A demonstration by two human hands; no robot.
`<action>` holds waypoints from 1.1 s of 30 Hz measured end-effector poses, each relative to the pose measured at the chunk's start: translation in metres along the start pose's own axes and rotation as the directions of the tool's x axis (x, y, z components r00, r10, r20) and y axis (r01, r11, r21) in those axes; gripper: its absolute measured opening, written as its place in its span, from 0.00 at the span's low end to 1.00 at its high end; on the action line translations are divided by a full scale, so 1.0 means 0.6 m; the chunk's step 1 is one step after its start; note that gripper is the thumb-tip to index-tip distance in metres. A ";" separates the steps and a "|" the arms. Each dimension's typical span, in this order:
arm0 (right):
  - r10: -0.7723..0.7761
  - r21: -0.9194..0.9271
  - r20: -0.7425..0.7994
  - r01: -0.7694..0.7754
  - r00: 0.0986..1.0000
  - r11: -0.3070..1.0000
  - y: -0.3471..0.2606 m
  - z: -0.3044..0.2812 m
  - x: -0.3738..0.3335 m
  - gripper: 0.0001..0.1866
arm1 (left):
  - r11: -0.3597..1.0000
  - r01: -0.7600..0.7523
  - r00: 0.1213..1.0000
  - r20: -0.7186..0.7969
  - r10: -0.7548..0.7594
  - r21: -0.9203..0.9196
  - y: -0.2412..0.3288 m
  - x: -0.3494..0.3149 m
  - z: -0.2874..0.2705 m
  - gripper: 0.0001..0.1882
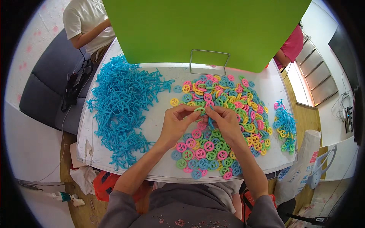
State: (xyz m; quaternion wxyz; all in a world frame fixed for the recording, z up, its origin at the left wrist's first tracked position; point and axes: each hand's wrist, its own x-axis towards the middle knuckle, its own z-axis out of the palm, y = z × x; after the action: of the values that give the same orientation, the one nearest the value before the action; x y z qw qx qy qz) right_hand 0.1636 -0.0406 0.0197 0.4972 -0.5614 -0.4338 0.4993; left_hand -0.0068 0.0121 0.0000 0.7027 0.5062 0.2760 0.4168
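Observation:
Above the table's middle my hands meet, fingertips nearly touching. My left hand (178,124) pinches a small green plastic wheel (200,110) between thumb and forefinger. In my right hand (227,122) is a blue plastic frame piece (211,122), mostly covered by the fingers. Whether the wheel and the frame piece touch, I cannot tell. Under and around both hands spreads a heap of spoked wheels (203,154) in pink, yellow, green and blue. Left of my left hand lies a big tangled pile of blue frame pieces (121,102).
At the table's right edge sits a small pile of blue frames with coloured wheels (284,123). A tall green board (213,30) stands across the far side, behind a wire stand (209,73). Two people sit beyond it. A white plastic bag (304,163) stands right of the white table (159,171).

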 end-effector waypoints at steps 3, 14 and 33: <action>0.159 0.172 0.020 -0.160 0.987 0.972 0.001 0.001 0.000 0.13 | 0.990 -0.101 0.994 -0.029 0.104 0.099 -0.002 0.001 0.010 0.10; -0.339 -0.316 -0.098 0.294 0.936 0.902 0.000 0.018 -0.006 0.17 | 0.993 -0.098 0.991 -0.081 0.103 0.065 -0.002 0.003 0.010 0.13; -0.385 0.037 -0.204 0.400 0.900 0.916 0.005 0.043 -0.008 0.15 | 0.990 -0.138 0.979 -0.154 0.136 -0.003 0.009 -0.004 0.025 0.14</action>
State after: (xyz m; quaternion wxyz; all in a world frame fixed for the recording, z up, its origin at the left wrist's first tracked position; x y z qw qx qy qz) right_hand 0.1371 -0.0424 0.0171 0.6489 -0.4882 -0.4681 0.3486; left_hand 0.0022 0.0036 0.0100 0.6526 0.4855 0.2908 0.5037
